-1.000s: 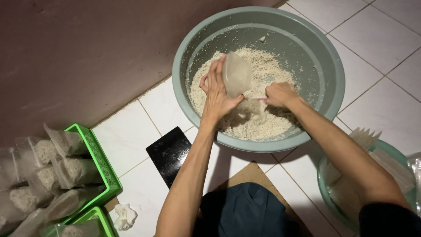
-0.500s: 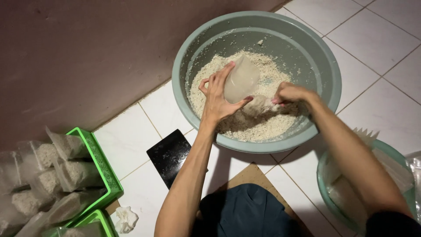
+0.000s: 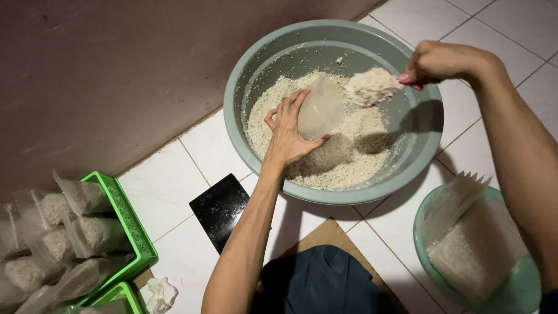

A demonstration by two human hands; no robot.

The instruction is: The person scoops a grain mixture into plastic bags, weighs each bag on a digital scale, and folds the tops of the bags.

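Note:
A large grey-green basin (image 3: 256, 64) on the white tiled floor holds a heap of pale grain (image 3: 343, 151). My left hand (image 3: 288, 131) holds a clear plastic bag (image 3: 319, 107) open over the grain. Raised at the bag's mouth is a heaped pink scoop of grain (image 3: 372, 86), gripped by my right hand (image 3: 442, 61) above the basin's right side. Only a little of the scoop's handle shows under my fingers.
A black flat slab (image 3: 221, 209) lies on the tiles near my left forearm. Green crates (image 3: 125, 224) at the left hold several filled bags of grain. A small green bowl (image 3: 424, 250) with empty clear bags stands at the lower right. A crumpled white tissue (image 3: 160, 293) lies by the crates.
My right hand has come up out of the grain with a heaped scoop, rising to the right and stopping at the bag's mouth. My left hand keeps holding the bag over the basin.

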